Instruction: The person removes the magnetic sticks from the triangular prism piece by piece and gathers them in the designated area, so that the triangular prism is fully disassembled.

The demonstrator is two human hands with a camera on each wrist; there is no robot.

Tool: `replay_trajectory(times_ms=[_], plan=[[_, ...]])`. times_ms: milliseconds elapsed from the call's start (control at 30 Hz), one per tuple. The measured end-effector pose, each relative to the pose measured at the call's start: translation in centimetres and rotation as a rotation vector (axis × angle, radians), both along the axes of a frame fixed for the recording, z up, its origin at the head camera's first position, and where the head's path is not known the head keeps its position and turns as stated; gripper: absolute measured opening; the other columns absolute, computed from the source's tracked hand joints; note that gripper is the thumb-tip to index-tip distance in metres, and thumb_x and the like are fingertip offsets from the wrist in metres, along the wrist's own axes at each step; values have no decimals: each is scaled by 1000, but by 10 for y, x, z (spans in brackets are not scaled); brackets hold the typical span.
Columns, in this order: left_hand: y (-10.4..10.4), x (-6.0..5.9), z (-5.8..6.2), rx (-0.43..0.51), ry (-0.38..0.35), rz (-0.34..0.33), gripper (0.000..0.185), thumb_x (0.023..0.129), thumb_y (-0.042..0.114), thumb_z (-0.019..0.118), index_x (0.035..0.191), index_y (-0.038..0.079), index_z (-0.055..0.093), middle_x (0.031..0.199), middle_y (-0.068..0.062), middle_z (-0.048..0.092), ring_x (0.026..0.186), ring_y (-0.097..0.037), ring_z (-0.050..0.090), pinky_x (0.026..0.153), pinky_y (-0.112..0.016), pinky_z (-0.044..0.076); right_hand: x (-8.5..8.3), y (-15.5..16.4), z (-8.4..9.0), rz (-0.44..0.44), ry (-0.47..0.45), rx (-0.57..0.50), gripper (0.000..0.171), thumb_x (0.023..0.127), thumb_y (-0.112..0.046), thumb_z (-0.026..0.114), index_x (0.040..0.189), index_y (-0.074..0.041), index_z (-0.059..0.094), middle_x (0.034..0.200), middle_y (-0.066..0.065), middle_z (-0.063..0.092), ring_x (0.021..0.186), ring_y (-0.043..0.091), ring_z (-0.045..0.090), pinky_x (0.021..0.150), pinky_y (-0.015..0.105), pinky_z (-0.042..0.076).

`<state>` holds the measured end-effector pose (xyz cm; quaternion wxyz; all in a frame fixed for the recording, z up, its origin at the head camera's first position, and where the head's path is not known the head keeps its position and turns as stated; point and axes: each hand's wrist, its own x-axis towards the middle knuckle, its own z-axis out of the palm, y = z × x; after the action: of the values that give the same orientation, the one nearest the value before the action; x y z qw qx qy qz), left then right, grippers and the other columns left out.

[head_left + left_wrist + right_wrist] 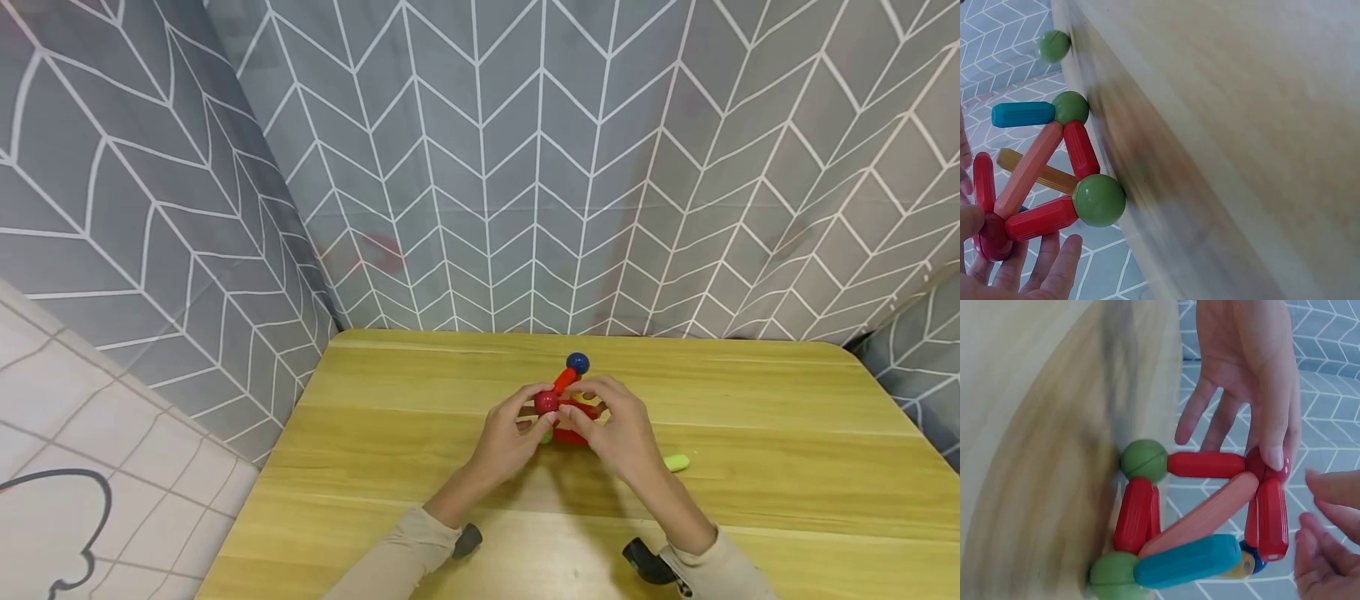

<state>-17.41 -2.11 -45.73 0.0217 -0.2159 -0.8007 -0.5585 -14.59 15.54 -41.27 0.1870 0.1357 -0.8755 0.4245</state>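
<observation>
Magnetic sticks and balls form a small frame standing on the table. At its top corner is a red ball [547, 402], which my left hand [510, 433] pinches between thumb and fingers. Red sticks [1207, 464], a salmon stick [1204, 512] and another upright-looking red stick [1272, 519] meet at that ball. Lower corners have green balls [1099, 200], one bearing a teal stick [1022, 114]. My right hand [618, 421] hovers beside the free red stick, thumb and fingers apart; a small gap shows in the right wrist view.
A dark blue ball [577, 362] sits at the far side of the frame. A yellow-green stick [677, 462] lies on the wooden table [787, 467] by my right forearm. Another green ball [1054, 46] stands apart. Patterned grey curtains [510, 167] hang behind the table.
</observation>
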Motion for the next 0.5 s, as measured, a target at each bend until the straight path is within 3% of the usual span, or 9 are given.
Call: replay_trajectory(times_ms=[133, 500], plan=[[1, 0, 0, -11, -7, 6, 38, 97, 21, 68, 134, 20, 59, 131, -7, 66, 111, -27, 70, 88, -34, 60, 0, 4, -2, -22, -20, 22, 24, 81, -7, 82, 105, -7, 75, 105, 9, 73, 90, 25, 65, 73, 29, 54], [2, 0, 0, -7, -15, 10, 38, 97, 23, 68, 134, 22, 60, 131, -6, 67, 110, -24, 71, 88, -31, 60, -6, 11, -15, 12, -35, 28, 24, 81, -7, 82, 104, -6, 75, 99, 4, 75, 84, 19, 68, 73, 27, 58]])
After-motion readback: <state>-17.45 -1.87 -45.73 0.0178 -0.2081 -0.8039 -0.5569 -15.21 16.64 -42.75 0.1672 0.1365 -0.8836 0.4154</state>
